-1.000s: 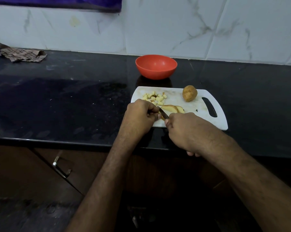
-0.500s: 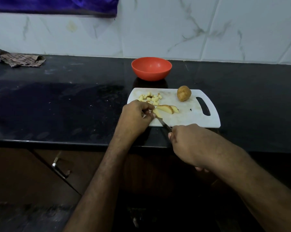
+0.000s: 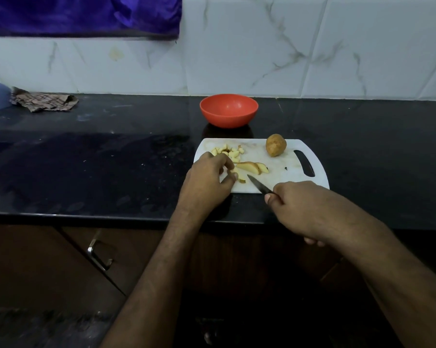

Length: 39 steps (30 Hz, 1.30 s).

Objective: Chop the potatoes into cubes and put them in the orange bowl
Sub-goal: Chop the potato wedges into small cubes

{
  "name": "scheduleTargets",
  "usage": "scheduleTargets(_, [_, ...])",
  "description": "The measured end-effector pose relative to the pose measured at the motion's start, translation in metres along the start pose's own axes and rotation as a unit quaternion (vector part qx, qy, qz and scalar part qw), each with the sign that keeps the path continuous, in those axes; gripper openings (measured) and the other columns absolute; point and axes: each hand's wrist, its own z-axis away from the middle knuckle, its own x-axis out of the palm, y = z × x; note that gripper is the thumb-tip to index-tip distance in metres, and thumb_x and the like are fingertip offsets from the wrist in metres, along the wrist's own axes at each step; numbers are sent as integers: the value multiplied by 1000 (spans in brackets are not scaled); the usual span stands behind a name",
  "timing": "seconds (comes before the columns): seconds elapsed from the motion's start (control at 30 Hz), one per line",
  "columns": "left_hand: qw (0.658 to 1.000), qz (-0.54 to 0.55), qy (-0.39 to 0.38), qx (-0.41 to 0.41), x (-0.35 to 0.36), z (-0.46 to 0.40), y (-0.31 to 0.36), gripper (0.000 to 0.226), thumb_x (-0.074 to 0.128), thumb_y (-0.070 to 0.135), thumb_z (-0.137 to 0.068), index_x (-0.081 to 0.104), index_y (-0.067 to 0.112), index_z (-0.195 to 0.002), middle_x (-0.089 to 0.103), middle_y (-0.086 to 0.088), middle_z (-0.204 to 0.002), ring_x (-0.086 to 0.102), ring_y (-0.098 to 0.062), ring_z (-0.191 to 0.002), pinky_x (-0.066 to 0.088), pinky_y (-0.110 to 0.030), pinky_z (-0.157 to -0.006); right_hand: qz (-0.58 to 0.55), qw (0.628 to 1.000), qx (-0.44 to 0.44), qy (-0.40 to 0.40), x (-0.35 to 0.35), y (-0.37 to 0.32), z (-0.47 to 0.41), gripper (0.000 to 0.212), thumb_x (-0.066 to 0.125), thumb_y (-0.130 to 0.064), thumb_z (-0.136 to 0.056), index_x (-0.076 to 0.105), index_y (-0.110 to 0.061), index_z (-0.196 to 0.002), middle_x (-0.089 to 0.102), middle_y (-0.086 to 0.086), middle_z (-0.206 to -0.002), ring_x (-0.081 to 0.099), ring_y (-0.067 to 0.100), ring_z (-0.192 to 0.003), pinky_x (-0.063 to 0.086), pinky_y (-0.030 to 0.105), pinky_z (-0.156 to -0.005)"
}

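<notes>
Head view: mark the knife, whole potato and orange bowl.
knife [image 3: 258, 185], head view, middle of the bare blade.
whole potato [image 3: 275, 144], head view, centre of its skin.
orange bowl [image 3: 228, 119], head view, front outer wall.

Changes vs 1 s ago, all rel. to the cutting board [image 3: 282, 169]:
- right hand [image 3: 304, 209] pulled back off the board, now at its near edge over the counter. Was up beside the wedges.
- knife [image 3: 259, 185] came back w/ it: blade out of the potato, tip now on bare board just short of the potato wedges [image 3: 252, 167], pointing at them, not touching.
- left hand [image 3: 208, 179] shifted a bit toward the board's left edge, fingers curled on a cut potato piece [image 3: 240, 177] at near-left of the board; piece now apart from the wedges.
</notes>
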Motion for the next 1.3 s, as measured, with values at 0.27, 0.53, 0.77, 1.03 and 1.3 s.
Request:
scheduleTargets(0.27, [997,-25,74,-28,1,-1,-2,9,63,18,-96,68,21,-103,53,6,-106,54,-9,-91,42,-20,-71,-1,999,-29,-29,10,-7,3,35,31,-48,-107,55,-24,-110,61,-1,-82,59,9,-51,51,24,-49])
scheduleTargets(0.53, [1000,-1,13,9,1,1,-1,31,62,48,-92,72,22,-103,55,7,-105,56,-8,-93,49,-32,-78,-12,994,-40,100,8,6,-19,37,32,-54,-104,54,-25,-98,57,-1,-80,56,15,-66,50,34,-65])
scheduleTargets(0.77, [1000,-2,-18,9,-1,0,-6,17,66,26,-88,72,29,-104,56,13,-103,56,-6,-93,53,-34,-86,49,989,-78,118,13,10,-35,36,28,-56,-104,51,-29,-98,51,-6,-77,55,17,-77,43,34,-64])
scheduleTargets(1.03, [1000,20,-11,12,1,-2,-8,15,68,25,-89,74,28,-103,60,12,-100,57,-5,-91,54,-34,-82,38,990,-52,122,29,6,-33,42,29,-55,-104,55,-23,-95,52,-3,-78,56,18,-76,43,34,-64])
scheduleTargets(1.3, [1000,-2,-6,22,4,-3,-6,10,68,31,-92,71,28,-100,57,12,-97,56,-7,-90,55,-38,-81,59,991,-41,110,29,-2,-29,39,28,-51,-106,54,-22,-103,45,-4,-76,52,18,-78,42,34,-66])
